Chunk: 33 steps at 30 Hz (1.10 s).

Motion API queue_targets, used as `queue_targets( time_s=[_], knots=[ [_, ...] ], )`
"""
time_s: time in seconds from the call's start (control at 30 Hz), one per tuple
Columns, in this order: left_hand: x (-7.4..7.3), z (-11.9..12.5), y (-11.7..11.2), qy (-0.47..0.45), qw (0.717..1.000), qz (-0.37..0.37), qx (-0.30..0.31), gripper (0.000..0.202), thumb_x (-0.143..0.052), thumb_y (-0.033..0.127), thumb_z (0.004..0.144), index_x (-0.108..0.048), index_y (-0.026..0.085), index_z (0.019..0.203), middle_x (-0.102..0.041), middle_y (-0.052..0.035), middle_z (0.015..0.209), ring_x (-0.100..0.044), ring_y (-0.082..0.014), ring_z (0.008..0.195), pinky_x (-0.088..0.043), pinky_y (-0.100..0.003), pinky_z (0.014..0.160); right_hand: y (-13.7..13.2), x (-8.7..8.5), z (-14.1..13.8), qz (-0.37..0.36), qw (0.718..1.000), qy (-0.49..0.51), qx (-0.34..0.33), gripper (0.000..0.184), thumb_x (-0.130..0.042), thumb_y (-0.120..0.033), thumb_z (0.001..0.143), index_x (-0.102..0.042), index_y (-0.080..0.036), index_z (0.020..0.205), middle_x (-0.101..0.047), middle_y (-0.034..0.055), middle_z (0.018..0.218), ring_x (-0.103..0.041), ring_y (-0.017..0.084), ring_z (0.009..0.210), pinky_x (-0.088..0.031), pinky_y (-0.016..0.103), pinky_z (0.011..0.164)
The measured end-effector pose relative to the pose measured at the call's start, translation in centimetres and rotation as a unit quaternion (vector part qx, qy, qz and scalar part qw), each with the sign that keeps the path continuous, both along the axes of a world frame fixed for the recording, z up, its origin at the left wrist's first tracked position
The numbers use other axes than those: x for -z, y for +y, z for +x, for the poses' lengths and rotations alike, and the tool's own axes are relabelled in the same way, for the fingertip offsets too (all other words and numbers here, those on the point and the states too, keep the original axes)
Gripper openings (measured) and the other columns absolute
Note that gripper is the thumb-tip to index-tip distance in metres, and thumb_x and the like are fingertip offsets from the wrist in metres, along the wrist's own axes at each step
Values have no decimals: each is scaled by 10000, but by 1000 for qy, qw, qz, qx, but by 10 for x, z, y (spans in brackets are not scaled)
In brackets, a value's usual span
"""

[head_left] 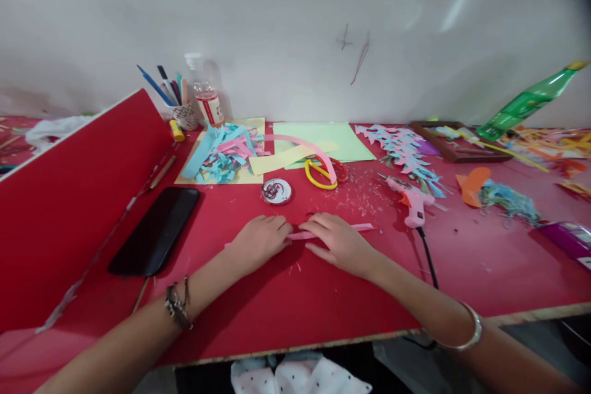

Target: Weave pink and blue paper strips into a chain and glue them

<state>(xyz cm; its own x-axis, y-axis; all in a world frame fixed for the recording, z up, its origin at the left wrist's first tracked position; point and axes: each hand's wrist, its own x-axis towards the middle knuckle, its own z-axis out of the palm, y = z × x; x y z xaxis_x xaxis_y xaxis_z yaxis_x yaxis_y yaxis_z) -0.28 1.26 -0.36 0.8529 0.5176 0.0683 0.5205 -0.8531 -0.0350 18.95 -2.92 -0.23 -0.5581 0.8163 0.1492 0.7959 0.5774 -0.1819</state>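
Observation:
A narrow pink paper strip [302,236] lies crosswise low over the red tabletop, its ends showing past both hands. My left hand [259,244] is closed on it, fingers curled over the strip's left part. Just to the right, my right hand [340,245] has its fingers bent over the same strip, the thumb nearer to me. A short stretch of strip shows between the hands. Right behind them sit a small round white dish [277,191] with dark curled bits in it and yellow-and-red-handled scissors [322,173], partly under a curved pink strip [300,143].
Blue and pink paper scraps [233,151] pile up at the back. Pale green sheets [344,138] lie beside them. A pink glue gun [410,198] with a black cord rests on the right, a black phone [156,231] on the left. A green bottle [529,101] leans at the far right.

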Motion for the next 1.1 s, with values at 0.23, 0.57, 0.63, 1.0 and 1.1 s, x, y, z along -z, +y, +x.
queue_targets(
  time_s=[0.23,0.57,0.63,1.0,1.1],
  knots=[
    [-6,1,-1,-8,999,45,26,173,-366,163,844,-536,134,832,-591,-65,740,-569,-169,667,-384,-286,602,5,-5,-6,50,997,-53,-4,219,-369,-148,847,-575,-156,922,-604,72,842,-523,166,808,-330,303,762],
    [-37,3,-7,-32,992,-120,-34,302,-340,302,864,-535,150,691,-582,-32,550,-545,-143,495,-311,-219,456,4,-27,-13,27,997,-50,55,156,-429,-204,744,-564,-185,669,-607,12,594,-506,120,514,-224,244,507],
    [-43,-4,-7,-59,972,-228,-29,315,-318,288,870,-525,151,678,-564,-4,514,-521,-108,467,-322,-190,463,4,-30,-9,14,998,-37,53,142,-438,-200,716,-560,-190,642,-597,-1,567,-491,110,494,-206,235,492],
    [-52,-59,0,-121,870,-466,-107,318,-315,365,851,-507,152,715,-445,59,429,-398,-54,361,-318,-135,397,-9,-33,61,-64,991,-15,117,129,-434,-167,685,-472,-182,563,-487,-39,492,-425,85,467,-218,211,481],
    [-56,-64,1,-113,874,-455,-127,323,-306,357,852,-501,152,696,-456,53,435,-426,-65,386,-348,-147,433,-9,-34,75,-8,984,-5,180,145,-418,-167,712,-460,-183,574,-486,-21,512,-440,107,493,-269,222,507]
  ],
)
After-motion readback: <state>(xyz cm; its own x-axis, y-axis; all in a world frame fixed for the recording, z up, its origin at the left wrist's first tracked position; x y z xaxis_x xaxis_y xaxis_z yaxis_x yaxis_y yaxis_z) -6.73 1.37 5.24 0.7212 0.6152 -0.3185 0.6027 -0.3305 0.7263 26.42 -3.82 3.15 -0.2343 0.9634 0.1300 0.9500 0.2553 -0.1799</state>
